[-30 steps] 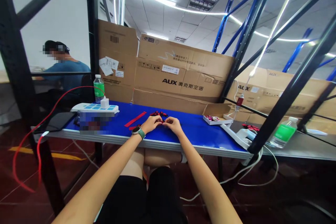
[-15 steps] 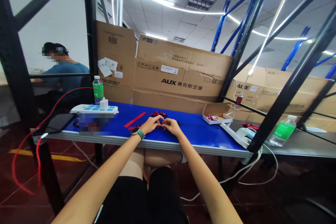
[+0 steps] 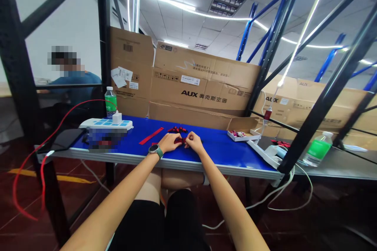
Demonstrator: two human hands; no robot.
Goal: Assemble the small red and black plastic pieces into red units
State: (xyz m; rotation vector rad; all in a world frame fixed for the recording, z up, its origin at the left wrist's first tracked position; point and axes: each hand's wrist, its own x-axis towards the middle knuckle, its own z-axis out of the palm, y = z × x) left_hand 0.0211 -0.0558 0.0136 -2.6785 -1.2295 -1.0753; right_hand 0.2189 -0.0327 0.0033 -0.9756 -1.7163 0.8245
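Your left hand and right hand pinch, fingers nearly closed, a small red-and-black piece over the blue worktable, and a slipped pinch could lose it among the loose red-and-black pieces just beyond.

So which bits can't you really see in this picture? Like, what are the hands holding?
From the head camera:
- The red and black piece: the left hand and right hand cover much of it.
- Contents of the open cardboard box: too small to tell.
- Things at the left of the blue table: blurred by a pixelated patch.
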